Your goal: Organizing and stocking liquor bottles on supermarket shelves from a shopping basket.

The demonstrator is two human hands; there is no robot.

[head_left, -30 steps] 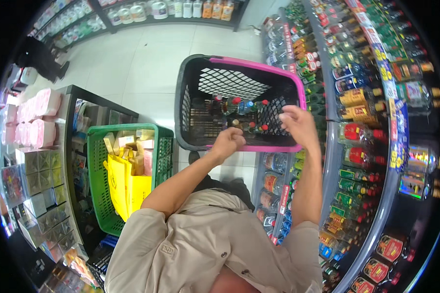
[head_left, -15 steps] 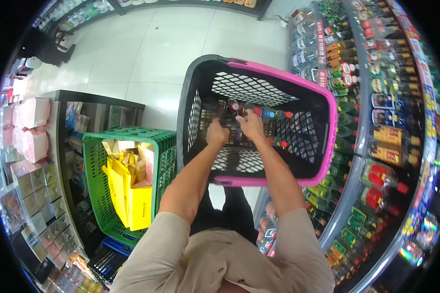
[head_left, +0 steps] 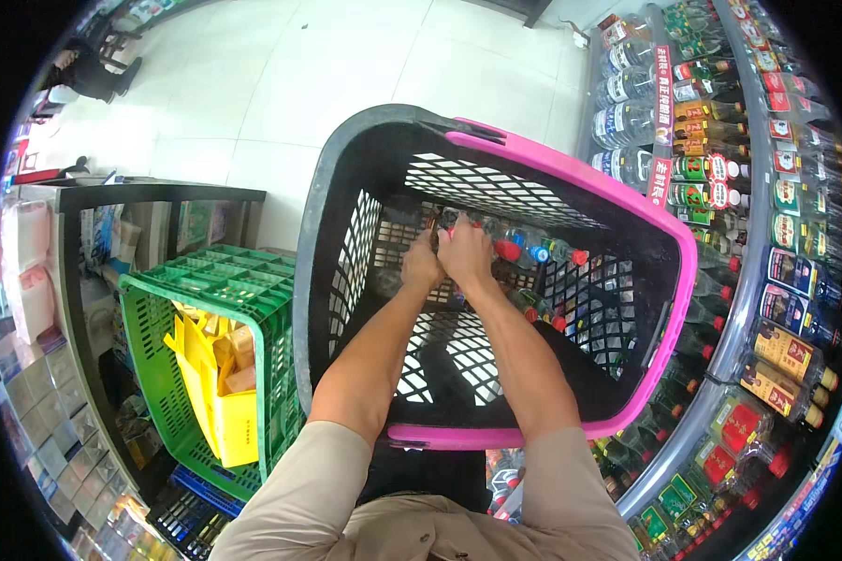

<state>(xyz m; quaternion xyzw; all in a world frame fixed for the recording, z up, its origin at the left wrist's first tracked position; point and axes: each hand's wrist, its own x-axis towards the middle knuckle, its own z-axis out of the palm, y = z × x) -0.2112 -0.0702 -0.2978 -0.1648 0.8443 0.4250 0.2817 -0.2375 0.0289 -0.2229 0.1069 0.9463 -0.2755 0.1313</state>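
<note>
So, far left: pink packs point(head_left: 34, 299) sat on a display shelf, small shiny boxes below them in view.
Top left: a person in dark clothes point(head_left: 94, 75), well apart, on the pale tiled floor point(head_left: 281, 89).
Green crate point(head_left: 269, 374): just left of the basket; held a yellow bag point(head_left: 237, 425) with small cartons at its mouth.
Basket point(head_left: 313, 234): black mesh, pink trim, in front of the body, between crate and bottle shelves; both forearms reached over its near side.
Left hand point(head_left: 423, 266): inside the basket, fingers curled, beside the right; grip unclear, could not tell whether it pinched anything.
Right hand point(head_left: 466, 252): next to the left, fingers bent down among the bottles; fingertips hidden, hold could not be told.
Basket bottles: inside, around and right of the hands; one blue cap point(head_left: 539, 254), several red caps point(head_left: 506, 251).
Right side: shelves packed with bottles, large clear ones point(head_left: 622, 123) nearest the basket's far corner.
</note>
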